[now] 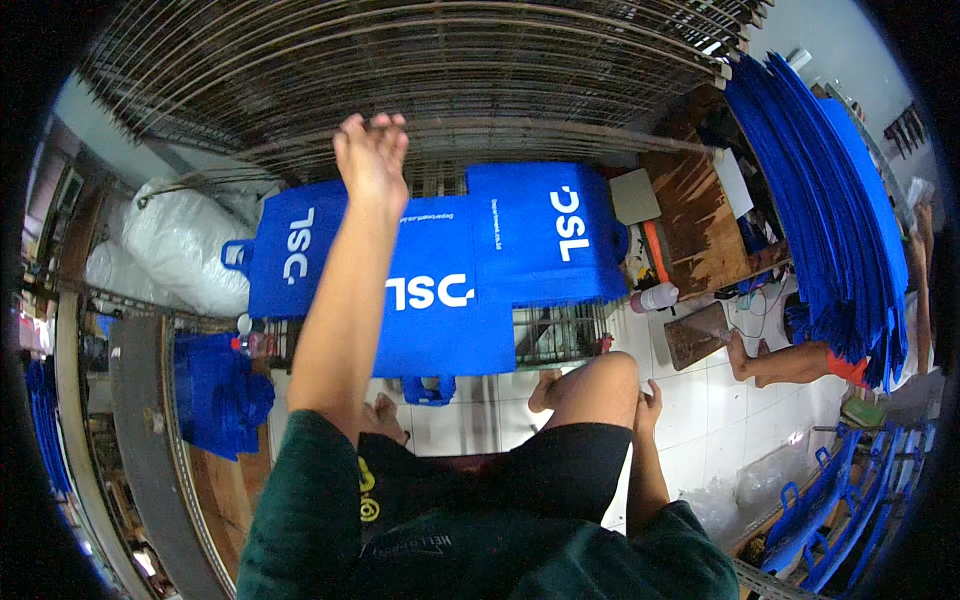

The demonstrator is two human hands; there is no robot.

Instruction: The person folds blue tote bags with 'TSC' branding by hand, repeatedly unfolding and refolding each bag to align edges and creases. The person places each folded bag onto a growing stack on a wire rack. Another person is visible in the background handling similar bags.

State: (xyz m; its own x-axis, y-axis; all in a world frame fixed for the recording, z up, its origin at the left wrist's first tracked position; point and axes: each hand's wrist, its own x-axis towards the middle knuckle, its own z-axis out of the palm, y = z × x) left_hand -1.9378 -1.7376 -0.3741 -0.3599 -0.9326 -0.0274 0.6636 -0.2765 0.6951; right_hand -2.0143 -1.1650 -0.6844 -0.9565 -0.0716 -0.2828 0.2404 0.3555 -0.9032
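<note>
My left hand (371, 165) is raised at the end of my outstretched arm, in front of the wire drying rack (480, 75). Its fingers are slightly bent and apart, and I see nothing held in them; whether they touch the wires I cannot tell. Below it lie blue cloth tote bags with white print: one at the left (285, 255), one in the middle (445, 335) and one at the right (540, 235). They lie flat on a lower wire tray (560, 335). Down beside my right knee is my right hand (648, 402), fingers loosely bent, with nothing visible in it.
Plastic-wrapped bundles (185, 245) stand at the left, above a pile of blue cloth (220, 385). A tall stack of blue cloth (820, 200) hangs at the right, partly hiding another person (800, 368). More blue bags (815, 515) are at the lower right.
</note>
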